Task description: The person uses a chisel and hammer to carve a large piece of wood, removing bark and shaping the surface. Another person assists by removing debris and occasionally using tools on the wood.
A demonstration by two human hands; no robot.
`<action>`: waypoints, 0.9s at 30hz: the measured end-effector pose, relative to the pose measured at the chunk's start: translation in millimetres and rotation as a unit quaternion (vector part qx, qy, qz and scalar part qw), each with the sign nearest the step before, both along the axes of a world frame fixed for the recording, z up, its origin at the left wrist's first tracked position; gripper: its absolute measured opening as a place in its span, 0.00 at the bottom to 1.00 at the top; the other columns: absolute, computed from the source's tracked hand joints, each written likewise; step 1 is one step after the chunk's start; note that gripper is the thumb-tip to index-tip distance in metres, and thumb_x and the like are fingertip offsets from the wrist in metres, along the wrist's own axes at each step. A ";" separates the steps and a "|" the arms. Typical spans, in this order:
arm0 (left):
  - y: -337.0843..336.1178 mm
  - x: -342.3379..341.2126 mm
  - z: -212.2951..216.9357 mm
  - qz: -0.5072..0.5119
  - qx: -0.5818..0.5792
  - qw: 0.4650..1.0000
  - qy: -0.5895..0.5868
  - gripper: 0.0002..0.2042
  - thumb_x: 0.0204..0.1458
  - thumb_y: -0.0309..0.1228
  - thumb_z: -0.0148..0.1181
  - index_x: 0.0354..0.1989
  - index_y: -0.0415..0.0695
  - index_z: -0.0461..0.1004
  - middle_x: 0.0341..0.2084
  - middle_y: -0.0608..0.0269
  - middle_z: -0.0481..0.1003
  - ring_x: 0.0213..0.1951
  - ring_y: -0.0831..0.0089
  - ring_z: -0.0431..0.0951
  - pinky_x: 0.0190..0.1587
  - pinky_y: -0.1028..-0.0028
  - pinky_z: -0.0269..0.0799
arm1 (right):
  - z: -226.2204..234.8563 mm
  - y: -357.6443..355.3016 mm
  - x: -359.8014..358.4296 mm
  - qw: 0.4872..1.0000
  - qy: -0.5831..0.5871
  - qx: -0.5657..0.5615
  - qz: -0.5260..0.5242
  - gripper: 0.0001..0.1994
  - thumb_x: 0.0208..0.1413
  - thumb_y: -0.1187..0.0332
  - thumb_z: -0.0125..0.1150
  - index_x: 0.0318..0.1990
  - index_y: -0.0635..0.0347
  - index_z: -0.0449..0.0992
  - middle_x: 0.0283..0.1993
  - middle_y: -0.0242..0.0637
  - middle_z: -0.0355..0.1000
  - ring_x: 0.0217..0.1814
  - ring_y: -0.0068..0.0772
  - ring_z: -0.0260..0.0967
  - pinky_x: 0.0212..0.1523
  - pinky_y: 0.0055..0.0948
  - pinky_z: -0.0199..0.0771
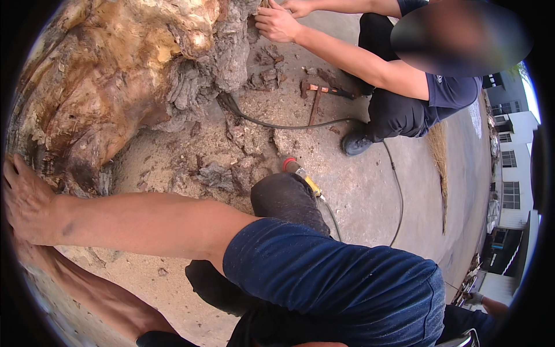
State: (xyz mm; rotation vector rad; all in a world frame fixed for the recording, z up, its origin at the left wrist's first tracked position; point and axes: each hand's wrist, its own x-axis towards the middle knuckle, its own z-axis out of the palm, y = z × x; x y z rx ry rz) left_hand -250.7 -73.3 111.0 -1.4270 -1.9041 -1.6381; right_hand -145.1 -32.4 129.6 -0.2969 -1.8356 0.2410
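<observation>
A large gnarled wood stump, bare yellow-brown with grey bark along one side, fills the upper left. At the left rim my right hand is beside the stump's lower end, fingers curled; whatever they grip is cut off by the picture's edge. My left hand lies just below it, mostly covered by the right hand, so its fingers do not show. Both forearms stretch toward that rim. By my dark-trousered knee a yellow corded power tool with a red end rests on the ground.
Across from me a crouching person has both hands at the bark. A hammer lies near that person's shoe, with a black cord crossing the floor. Bark pieces and sawdust cover the ground. A straw broom lies farther right.
</observation>
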 end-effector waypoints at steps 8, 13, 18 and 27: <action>-5.3 -15.0 9.3 0.001 -0.015 1.000 0.002 0.10 0.60 0.22 0.60 0.49 0.35 0.79 0.45 0.60 0.80 0.46 0.72 0.79 0.51 0.73 0.76 | 0.5 -1.3 -24.5 1.000 0.011 -0.017 0.010 0.16 0.57 0.66 0.60 0.48 0.65 0.83 0.57 0.55 0.71 0.66 0.56 0.60 0.64 0.57 0.62; -33.1 -22.9 23.6 0.037 -0.010 0.999 -0.010 0.11 0.60 0.22 0.59 0.50 0.34 0.78 0.46 0.59 0.80 0.47 0.70 0.79 0.52 0.72 0.76 | -4.1 1.6 -31.0 0.999 0.008 -0.032 0.028 0.15 0.56 0.68 0.60 0.48 0.64 0.83 0.55 0.53 0.72 0.66 0.54 0.59 0.64 0.55 0.63; -38.0 -19.1 22.9 0.055 0.004 0.998 -0.026 0.12 0.61 0.22 0.59 0.51 0.33 0.78 0.48 0.58 0.80 0.48 0.69 0.80 0.53 0.72 0.77 | -5.2 -3.3 -30.8 0.998 0.006 -0.040 0.051 0.14 0.56 0.69 0.61 0.47 0.62 0.83 0.54 0.51 0.72 0.65 0.51 0.59 0.64 0.53 0.63; -41.3 7.9 30.4 0.133 0.080 0.987 -0.034 0.14 0.61 0.23 0.58 0.53 0.32 0.78 0.50 0.56 0.81 0.51 0.67 0.81 0.55 0.70 0.77 | 0.9 43.7 81.4 0.968 -0.055 -0.053 0.240 0.11 0.54 0.74 0.63 0.46 0.61 0.82 0.48 0.46 0.74 0.59 0.41 0.63 0.60 0.45 0.68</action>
